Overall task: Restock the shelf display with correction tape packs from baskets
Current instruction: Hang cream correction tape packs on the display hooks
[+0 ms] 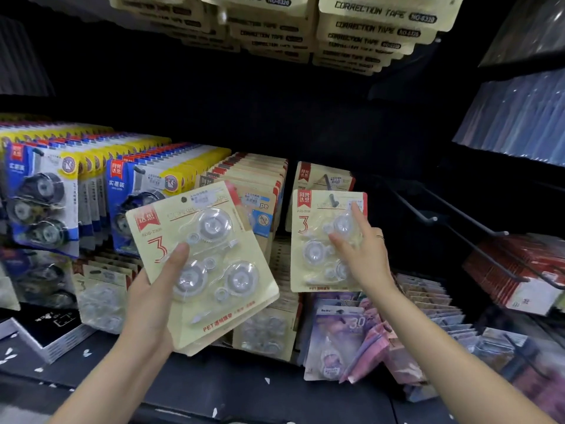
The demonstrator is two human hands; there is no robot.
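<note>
Right hand (363,252), fingers spread, is pressing a cream correction tape pack (324,240) onto its peg hook (332,199) at centre-right, while left hand (153,298) is gripping a tilted spare pack (201,264) near-left; judging risk: half-seated pack could be slipping off.

Held pack (211,270): cream card, red numeral 3, red banner, clear blisters. Hung pack (318,240): same cream and red. Left packs (39,203): blue, yellow, black reels.
</note>
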